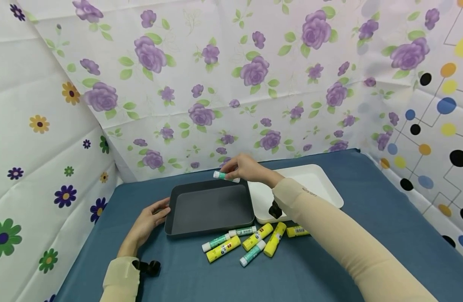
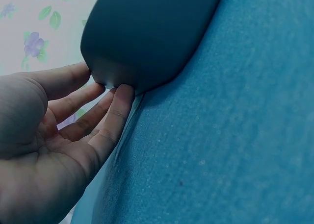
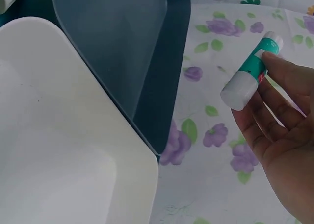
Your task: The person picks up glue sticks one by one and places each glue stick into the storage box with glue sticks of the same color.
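My right hand (image 1: 248, 169) pinches a green-and-white glue stick (image 1: 226, 176) between thumb and fingers, above the back edge where the two trays meet. In the right wrist view the glue stick (image 3: 252, 69) slants, with its white ends showing beyond the fingers. My left hand (image 1: 150, 220) touches the left end of the dark grey tray (image 1: 212, 207). Seen from the left wrist, its fairly straight fingers (image 2: 120, 104) rest with their tips against the tray's end wall. Beside the grey tray stands a white tray (image 1: 314, 184), partly hidden by the right forearm.
Several glue sticks lie in front of the trays, among them a yellow one (image 1: 223, 249) and a green-and-white one (image 1: 252, 253). Another yellow glue stick (image 1: 297, 231) lies partly behind the right sleeve. A flowered cloth wall (image 1: 216, 84) rises behind the blue tablecloth (image 1: 201, 281).
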Tool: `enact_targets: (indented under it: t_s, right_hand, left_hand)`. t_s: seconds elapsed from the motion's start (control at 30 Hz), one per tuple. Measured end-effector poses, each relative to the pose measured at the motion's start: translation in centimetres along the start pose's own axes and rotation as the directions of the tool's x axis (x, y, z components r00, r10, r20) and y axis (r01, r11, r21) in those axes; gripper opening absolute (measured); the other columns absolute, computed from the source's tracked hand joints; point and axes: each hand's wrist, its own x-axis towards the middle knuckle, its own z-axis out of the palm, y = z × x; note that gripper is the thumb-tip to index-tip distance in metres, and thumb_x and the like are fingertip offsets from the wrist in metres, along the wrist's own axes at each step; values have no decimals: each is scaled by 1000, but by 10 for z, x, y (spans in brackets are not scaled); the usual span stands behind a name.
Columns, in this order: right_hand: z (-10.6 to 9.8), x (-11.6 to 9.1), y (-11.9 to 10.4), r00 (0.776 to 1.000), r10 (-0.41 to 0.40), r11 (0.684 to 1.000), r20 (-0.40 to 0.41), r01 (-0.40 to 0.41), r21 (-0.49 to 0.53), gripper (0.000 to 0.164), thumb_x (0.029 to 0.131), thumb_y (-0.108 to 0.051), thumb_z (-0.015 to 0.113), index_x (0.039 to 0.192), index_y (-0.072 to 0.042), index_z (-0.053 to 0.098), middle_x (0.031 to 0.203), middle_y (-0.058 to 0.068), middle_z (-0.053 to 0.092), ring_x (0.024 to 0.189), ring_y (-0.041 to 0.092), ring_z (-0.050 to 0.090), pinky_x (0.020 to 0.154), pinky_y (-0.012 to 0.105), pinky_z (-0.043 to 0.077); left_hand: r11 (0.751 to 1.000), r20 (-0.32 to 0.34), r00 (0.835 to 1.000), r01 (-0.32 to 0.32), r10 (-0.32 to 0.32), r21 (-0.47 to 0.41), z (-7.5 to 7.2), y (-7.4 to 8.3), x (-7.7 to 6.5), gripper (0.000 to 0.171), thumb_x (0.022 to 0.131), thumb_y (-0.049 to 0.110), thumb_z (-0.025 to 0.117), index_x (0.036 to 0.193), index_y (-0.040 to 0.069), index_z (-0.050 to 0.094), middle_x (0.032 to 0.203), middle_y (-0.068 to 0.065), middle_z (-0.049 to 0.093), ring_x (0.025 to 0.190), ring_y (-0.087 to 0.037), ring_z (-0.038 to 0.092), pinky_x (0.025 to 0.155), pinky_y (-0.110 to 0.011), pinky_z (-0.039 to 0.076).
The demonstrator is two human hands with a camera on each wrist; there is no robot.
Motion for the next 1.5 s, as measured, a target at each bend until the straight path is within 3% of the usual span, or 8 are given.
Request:
enact_targets:
  t_s: [0.27,0.5,1.2,1.5]
  right_hand:
    - [11,13,2,1000,24,997,19,-26,76,22,97,-6,74,118,-3,79,109,8,76,94,21,71,88,46,62]
    - [19,23,10,999,32,995,10,-33,95,21,96,-6,75,117,-3,79,105,6,76,91,18,71,82,35,62]
    - [39,35,19,994,113,993,5,-113,42,22,95,-5,76,117,-5,78,105,6,76,91,17,69,80,32,60]
    - [51,41,20,994,107,994,24,-107,-9,21,93,-2,78,114,-2,79,102,8,73,89,18,68,78,31,60]
  left_hand:
    - [1000,-5,1000,6,-6,-7,0,-1,0,60,111,24,56,164,9,33,153,-23,40,143,-37,43,116,-50,44]
    - [1000,-13,1000,8,-8,-6,1,0,0,60,110,25,57,163,9,35,153,-22,41,142,-37,43,116,-50,44]
    - [1000,-22,1000,5,-5,-2,1,-1,0,59,110,24,57,163,9,35,153,-22,41,141,-37,45,114,-47,47]
    - [1000,-13,1000,-3,2,-16,1,-1,-3,60,110,25,57,163,10,35,153,-21,41,141,-37,46,111,-43,49]
